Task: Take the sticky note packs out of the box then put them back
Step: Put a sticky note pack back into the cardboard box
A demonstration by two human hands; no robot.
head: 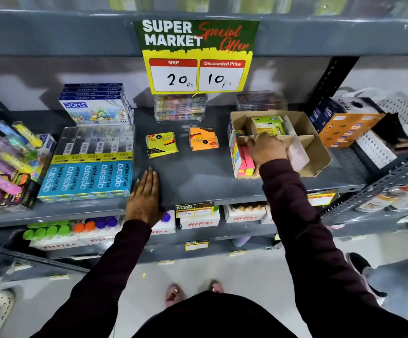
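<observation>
A brown cardboard box [312,140] with dividers stands on the grey shelf [198,176] at the right. A yellow sticky note pack [161,144] and an orange pack [203,139] lie on the shelf left of the box. Inside the box are a green-yellow pack [268,125] at the back and pink and yellow note strips [246,161] at the front left. My right hand [268,148] reaches into the box's middle compartment, fingers closed around a pale pink pack [298,154]. My left hand [145,193] rests flat and open on the shelf's front edge.
Blue Apsara pencil boxes [86,176] and DOMS boxes [95,106] sit at the left, clear cases [181,107] at the back, orange and blue cartons [344,125] right of the box. A price sign [196,57] hangs above. Bottles fill the lower shelf.
</observation>
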